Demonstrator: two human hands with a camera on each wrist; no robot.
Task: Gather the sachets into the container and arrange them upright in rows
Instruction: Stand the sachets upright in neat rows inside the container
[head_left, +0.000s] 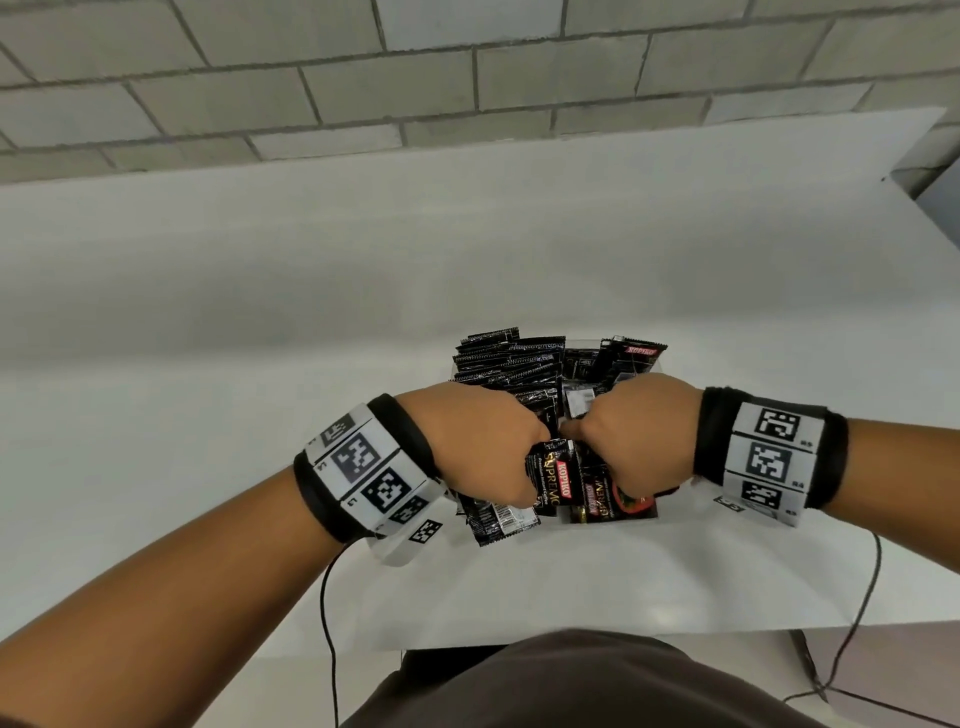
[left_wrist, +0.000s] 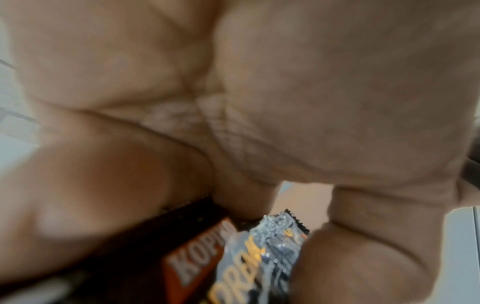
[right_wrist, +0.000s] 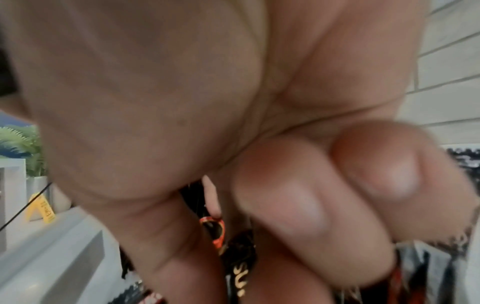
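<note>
On the white desk, close to your body, sat the clear container, packed w/ black sachets. Far-left row stood upright, edges up; those on the right leaned loosely. Your left hand and right hand were both over the near part of the container, knuckles up, almost touching each other. Left fingers were curled round a bunch of sachets, red Kopiko label showing in the left wrist view. Right fingers were curled tight too, gripping more sachets, per the right wrist view. One sachet stuck out below your left hand, lying tilted at the container's near-left corner; couldn't tell if inside or out.
</note>
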